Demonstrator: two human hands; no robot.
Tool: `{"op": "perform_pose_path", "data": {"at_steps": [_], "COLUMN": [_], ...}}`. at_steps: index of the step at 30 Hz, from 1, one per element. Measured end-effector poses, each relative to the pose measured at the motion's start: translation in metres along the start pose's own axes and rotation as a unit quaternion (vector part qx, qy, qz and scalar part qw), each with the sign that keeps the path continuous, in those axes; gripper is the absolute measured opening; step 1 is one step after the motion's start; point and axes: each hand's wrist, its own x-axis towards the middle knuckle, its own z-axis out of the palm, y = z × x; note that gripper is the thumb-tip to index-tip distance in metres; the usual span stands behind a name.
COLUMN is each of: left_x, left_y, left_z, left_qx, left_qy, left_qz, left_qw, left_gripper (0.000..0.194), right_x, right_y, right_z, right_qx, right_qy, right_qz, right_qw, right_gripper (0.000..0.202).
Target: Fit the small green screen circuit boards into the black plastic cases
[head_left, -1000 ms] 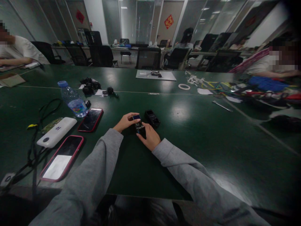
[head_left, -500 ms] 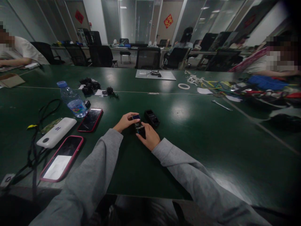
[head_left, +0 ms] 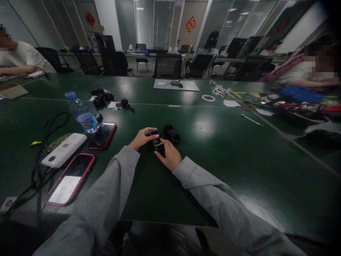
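Note:
Between my hands is a small black electronic device with exposed circuitry and a small dark blue screen at its far end. My left hand pinches the screen end, thumb and fingers closed on it. Around the near right side of the device, my right hand is closed, its thumb below and fingers above. Just beyond my right fingers lies a black rectangular casing with openings in its face. The underside of the device is hidden by my fingers.
To the left are a water bottle, two red-edged phones, a white power bank and black cables. Farther off are black parts, a white board and a tape ring. Wires heap at right; people sit on both sides.

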Motion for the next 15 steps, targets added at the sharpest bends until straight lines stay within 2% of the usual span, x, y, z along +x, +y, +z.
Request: {"op": "perform_pose_path", "data": {"at_steps": [15], "left_x": [-0.0031], "left_y": [0.0073], "left_z": [-0.0016], "left_qx": [-0.005], "left_qy": [-0.026], "left_qz": [-0.009], "left_qw": [1.0], "left_gripper": [0.048], "right_x": [0.0002], "right_y": [-0.0007], "right_z": [-0.002], "right_qx": [-0.004], "right_qy": [-0.003], "right_qz": [-0.005], "right_qw": [1.0], "right_gripper": [0.056]}}
